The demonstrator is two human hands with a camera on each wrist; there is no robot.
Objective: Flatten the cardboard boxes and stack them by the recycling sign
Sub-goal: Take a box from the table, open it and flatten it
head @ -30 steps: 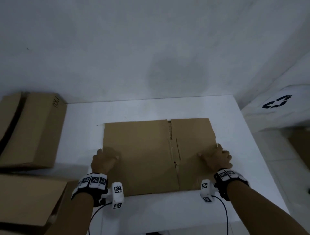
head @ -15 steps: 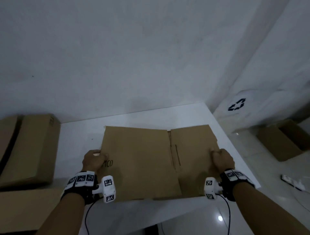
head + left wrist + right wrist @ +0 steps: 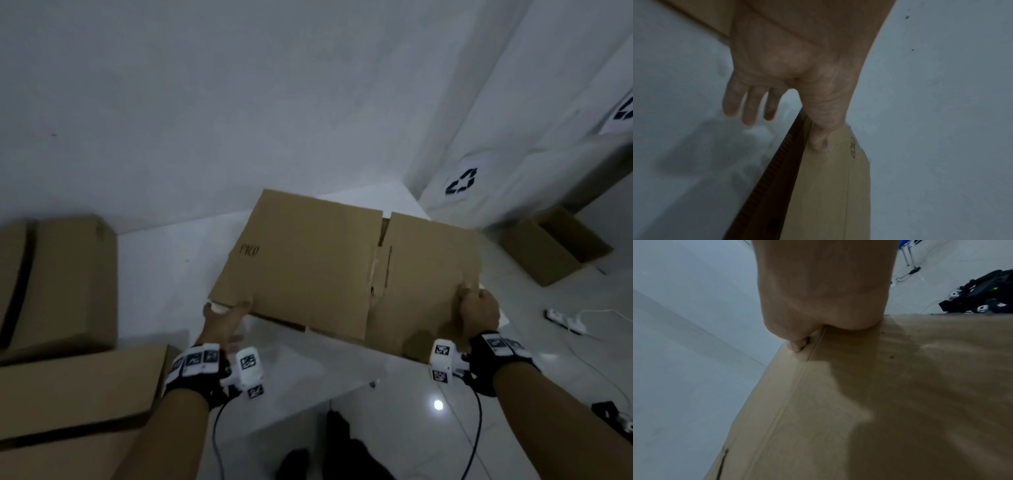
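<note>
Both hands hold the flattened box [image 3: 329,270] above the table [image 3: 164,270]: right hand [image 3: 478,310] gripping its edge; the left wrist view shows the left hand [image 3: 789,68] with only its thumb on top, fingers [image 3: 750,104] loose.

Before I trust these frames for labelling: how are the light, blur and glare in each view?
Head view: dim, wide-angle bend, a glare spot on the floor; flattened box readable. Left wrist view: dark, left hand motion-blurred, soft shadow on the table. Right wrist view: right hand casts a shadow on streaky, blurred cardboard.

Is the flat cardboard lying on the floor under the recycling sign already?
No, both hands hold the flat cardboard over the white table, away from the recycling sign.
</note>
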